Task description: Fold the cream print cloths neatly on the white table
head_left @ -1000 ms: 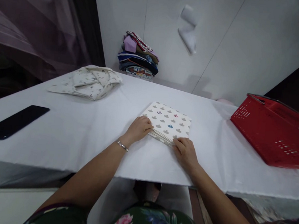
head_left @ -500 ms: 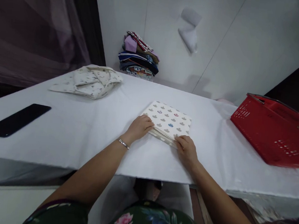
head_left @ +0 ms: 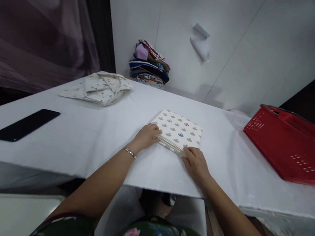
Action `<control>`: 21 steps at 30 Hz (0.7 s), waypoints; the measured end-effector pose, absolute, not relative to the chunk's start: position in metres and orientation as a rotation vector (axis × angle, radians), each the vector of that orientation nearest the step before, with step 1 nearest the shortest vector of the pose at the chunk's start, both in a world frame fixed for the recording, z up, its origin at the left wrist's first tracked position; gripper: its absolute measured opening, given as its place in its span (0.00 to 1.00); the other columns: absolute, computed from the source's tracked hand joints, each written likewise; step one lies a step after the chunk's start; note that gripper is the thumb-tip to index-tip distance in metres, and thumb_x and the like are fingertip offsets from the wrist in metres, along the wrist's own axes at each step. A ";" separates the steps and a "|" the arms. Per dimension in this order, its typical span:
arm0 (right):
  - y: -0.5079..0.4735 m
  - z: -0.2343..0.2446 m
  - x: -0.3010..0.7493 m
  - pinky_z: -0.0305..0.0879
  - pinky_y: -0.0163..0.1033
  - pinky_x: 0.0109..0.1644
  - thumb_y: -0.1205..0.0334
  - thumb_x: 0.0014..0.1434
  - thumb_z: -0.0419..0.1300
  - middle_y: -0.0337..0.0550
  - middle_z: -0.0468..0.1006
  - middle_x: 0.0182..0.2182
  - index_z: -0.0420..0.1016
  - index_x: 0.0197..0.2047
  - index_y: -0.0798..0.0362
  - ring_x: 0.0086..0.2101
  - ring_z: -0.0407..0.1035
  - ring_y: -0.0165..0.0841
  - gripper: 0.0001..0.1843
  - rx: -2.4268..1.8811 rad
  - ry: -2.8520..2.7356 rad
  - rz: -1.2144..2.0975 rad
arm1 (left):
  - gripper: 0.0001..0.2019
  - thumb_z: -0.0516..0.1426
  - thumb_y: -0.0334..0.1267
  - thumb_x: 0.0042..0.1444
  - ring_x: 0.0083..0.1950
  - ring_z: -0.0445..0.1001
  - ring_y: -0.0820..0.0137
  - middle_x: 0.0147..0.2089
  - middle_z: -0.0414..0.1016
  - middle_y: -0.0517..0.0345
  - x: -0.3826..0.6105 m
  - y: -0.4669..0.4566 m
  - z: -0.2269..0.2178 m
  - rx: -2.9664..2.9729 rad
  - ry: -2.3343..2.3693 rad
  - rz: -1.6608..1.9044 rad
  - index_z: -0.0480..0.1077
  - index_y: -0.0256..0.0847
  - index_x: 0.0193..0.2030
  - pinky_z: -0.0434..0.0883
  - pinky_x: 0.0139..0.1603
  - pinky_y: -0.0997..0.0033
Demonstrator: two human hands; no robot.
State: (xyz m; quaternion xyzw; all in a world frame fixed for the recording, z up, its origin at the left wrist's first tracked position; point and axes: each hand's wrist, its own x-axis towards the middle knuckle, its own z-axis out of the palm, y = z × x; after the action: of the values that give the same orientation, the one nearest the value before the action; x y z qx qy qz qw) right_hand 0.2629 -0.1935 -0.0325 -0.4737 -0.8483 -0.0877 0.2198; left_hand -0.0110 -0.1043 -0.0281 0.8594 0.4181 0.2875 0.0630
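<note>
A folded white cloth with small grey and coloured prints point(head_left: 179, 132) lies flat on the white-covered table point(head_left: 90, 134), in front of me. My left hand point(head_left: 146, 136) grips its near left corner, fingers curled over the edge, a thin bracelet on the wrist. My right hand point(head_left: 196, 162) holds the near right corner, fingers tucked at the cloth's edge. Both hands rest on the table.
A loosely folded pale patterned garment point(head_left: 99, 88) lies at the far left. A black phone point(head_left: 24, 124) lies near the left edge. A stack of folded coloured clothes point(head_left: 149, 64) stands against the back wall. A red plastic basket point(head_left: 290, 142) sits at the right.
Both hands keep their hold on the folded cloth's near corners. The view has shifted slightly; the cloth itself has hardly moved.
</note>
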 end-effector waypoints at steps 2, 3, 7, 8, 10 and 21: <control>-0.195 -0.033 0.264 0.62 0.46 0.46 0.66 0.60 0.52 0.52 0.69 0.44 0.65 0.55 0.55 0.43 0.62 0.41 0.18 -1.284 -2.360 -0.247 | 0.14 0.60 0.35 0.50 0.50 0.65 0.63 0.45 0.70 0.55 -0.013 -0.104 -0.028 2.579 1.323 0.861 0.73 0.48 0.45 0.63 0.52 0.60; -0.195 -0.034 0.264 0.63 0.46 0.46 0.66 0.60 0.52 0.52 0.69 0.44 0.64 0.55 0.56 0.43 0.62 0.41 0.19 -1.275 -2.369 -0.251 | 0.14 0.60 0.35 0.49 0.50 0.65 0.63 0.45 0.70 0.56 -0.015 -0.103 -0.028 2.562 1.350 0.854 0.74 0.49 0.44 0.62 0.52 0.59; -0.197 -0.034 0.266 0.64 0.47 0.47 0.68 0.60 0.51 0.52 0.70 0.43 0.65 0.56 0.55 0.43 0.63 0.41 0.20 -1.265 -2.362 -0.229 | 0.11 0.61 0.37 0.48 0.50 0.66 0.65 0.44 0.71 0.58 -0.024 -0.099 -0.029 2.340 1.362 0.895 0.76 0.49 0.40 0.63 0.52 0.63; -0.198 -0.034 0.266 0.64 0.48 0.47 0.68 0.60 0.51 0.52 0.70 0.43 0.65 0.56 0.54 0.43 0.63 0.41 0.20 -1.270 -2.341 -0.195 | 0.10 0.61 0.39 0.47 0.48 0.67 0.65 0.44 0.71 0.57 -0.026 -0.098 -0.029 2.231 1.341 0.924 0.76 0.47 0.38 0.64 0.50 0.65; -0.198 -0.033 0.267 0.64 0.48 0.47 0.67 0.59 0.51 0.50 0.71 0.43 0.67 0.54 0.52 0.43 0.64 0.41 0.20 -1.286 -2.287 -0.065 | 0.08 0.59 0.42 0.48 0.44 0.70 0.68 0.42 0.72 0.57 -0.029 -0.095 -0.030 2.013 1.294 0.993 0.76 0.43 0.34 0.67 0.45 0.69; -0.164 -0.023 0.293 0.67 0.41 0.37 0.45 0.54 0.55 0.47 0.74 0.38 0.67 0.54 0.56 0.33 0.70 0.36 0.29 -1.830 -1.586 0.458 | 0.04 0.55 0.36 0.47 0.45 0.68 0.67 0.36 0.71 0.57 -0.013 -0.096 -0.034 1.926 1.612 1.233 0.71 0.41 0.27 0.64 0.50 0.68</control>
State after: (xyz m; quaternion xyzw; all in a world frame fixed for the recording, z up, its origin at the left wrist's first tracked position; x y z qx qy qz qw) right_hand 0.2926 -0.1643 -0.0229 -0.7003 -0.6070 0.1751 0.3323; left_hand -0.0131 -0.0961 -0.0345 0.6782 0.5677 0.4342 0.1710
